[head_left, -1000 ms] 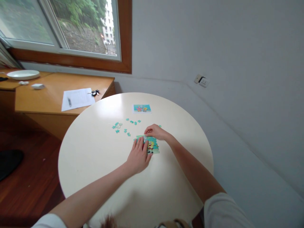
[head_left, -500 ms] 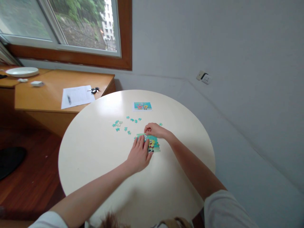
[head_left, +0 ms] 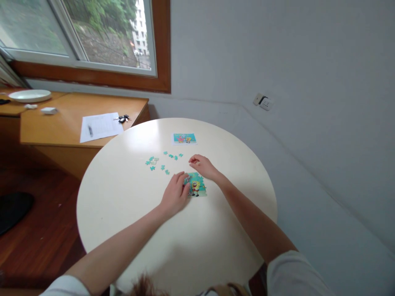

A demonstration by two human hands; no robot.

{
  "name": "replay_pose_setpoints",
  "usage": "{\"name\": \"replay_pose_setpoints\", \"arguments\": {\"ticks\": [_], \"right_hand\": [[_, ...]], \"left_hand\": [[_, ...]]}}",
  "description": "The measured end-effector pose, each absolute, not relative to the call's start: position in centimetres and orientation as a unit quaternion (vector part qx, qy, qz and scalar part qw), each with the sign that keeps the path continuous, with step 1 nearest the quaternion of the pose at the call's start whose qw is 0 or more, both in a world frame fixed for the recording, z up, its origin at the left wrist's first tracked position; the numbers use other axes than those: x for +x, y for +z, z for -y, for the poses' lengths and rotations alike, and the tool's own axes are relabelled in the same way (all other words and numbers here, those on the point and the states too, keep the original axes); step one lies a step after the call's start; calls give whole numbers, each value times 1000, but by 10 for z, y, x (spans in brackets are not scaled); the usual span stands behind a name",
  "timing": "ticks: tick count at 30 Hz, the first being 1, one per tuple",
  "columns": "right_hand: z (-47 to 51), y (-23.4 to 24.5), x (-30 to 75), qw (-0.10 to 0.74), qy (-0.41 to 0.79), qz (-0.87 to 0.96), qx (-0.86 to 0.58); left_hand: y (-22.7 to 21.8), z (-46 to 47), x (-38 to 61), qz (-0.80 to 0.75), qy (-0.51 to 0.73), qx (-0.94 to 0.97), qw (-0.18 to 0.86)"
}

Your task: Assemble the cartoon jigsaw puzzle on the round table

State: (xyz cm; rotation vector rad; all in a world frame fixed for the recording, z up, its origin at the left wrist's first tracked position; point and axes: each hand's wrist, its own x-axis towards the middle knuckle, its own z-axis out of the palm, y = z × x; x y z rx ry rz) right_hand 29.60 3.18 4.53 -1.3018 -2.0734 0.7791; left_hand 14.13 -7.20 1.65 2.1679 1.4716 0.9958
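Observation:
A partly joined jigsaw puzzle [head_left: 197, 186] with a yellow cartoon figure on teal lies on the round white table [head_left: 123, 222]. My left hand [head_left: 175, 192] rests over the puzzle's left side, fingers slightly bent and apart, hiding that part. Just beyond the puzzle's top edge is my right hand [head_left: 203, 166], its fingers loosely curled with a gap to the thumb; no piece shows in it. Loose teal puzzle pieces [head_left: 163, 167] are scattered to the left of and beyond the puzzle. Farther back lies the reference picture card [head_left: 184, 139].
A wooden desk [head_left: 68, 102] adjoins at the left, bearing a paper sheet [head_left: 101, 127] with a pen, keys [head_left: 124, 119], a small white box [head_left: 49, 111] and a white plate [head_left: 30, 95]. A wall with a socket [head_left: 265, 103] rises on the right.
My right hand has lifted off the puzzle's top edge and moved slightly away, its fingers loosening. My left hand has slid a little left, uncovering more of the puzzle.

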Motion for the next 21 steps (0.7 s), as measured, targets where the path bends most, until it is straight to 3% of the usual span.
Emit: {"name": "replay_pose_setpoints", "arguments": {"ticks": [3,8,10,16,21], "right_hand": [[-10,53,287,345,171,793,-473],[33,34,271,94,95,869,-476],[40,25,267,55,81,868,-486],[37,21,266,49,77,866,-492],[32,18,276,129,116,851,-495]], "left_hand": [[23,59,126,-543,457,672,210],[24,49,115,-569,525,585,244],[25,49,117,-561,532,582,253],[25,50,119,-552,542,577,261],[24,45,114,-559,550,566,255]]}}
